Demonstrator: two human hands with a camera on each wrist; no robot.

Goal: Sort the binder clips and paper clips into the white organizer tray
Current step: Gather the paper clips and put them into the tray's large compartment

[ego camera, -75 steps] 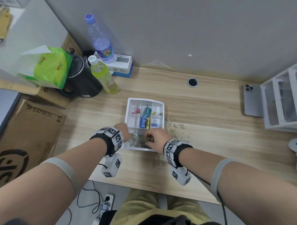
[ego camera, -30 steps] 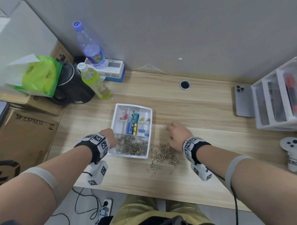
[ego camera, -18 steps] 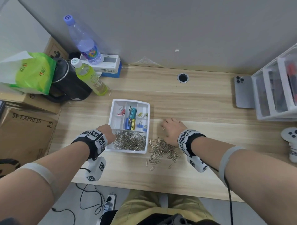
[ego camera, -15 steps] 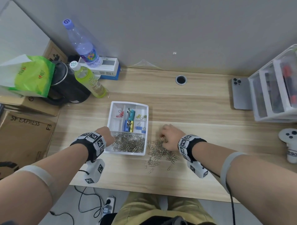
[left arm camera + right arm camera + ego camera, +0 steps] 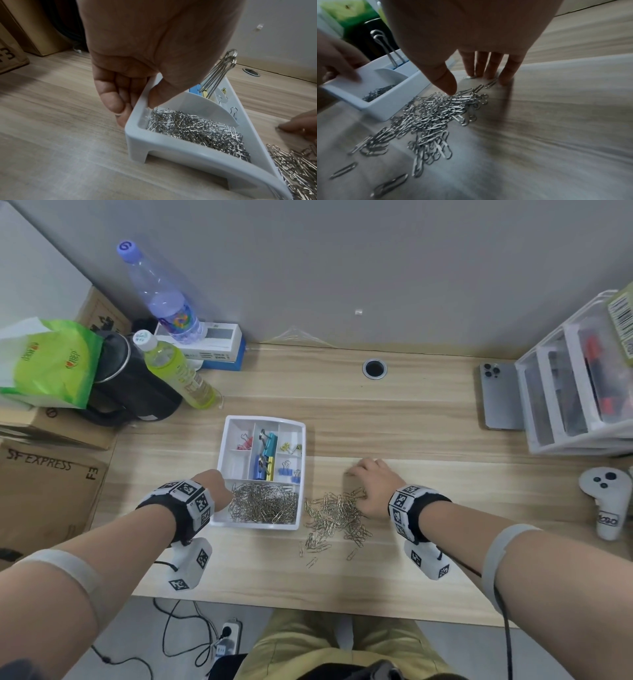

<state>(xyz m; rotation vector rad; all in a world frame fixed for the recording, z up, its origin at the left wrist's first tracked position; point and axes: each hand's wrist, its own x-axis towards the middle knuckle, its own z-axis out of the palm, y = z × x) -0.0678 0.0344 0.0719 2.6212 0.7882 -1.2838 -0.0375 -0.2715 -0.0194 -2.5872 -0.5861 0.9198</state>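
Paper clips (image 5: 337, 517) beside tray (image 5: 297, 474), left hand (image 5: 215, 484) gripping its wall, right hand (image 5: 371, 486) flat, phone (image 5: 498, 398) far right

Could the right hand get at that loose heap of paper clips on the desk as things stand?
Probably yes. The right hand already rests on the desk at the far edge of the loose paper clips, fingers straight, and nothing lies between them.
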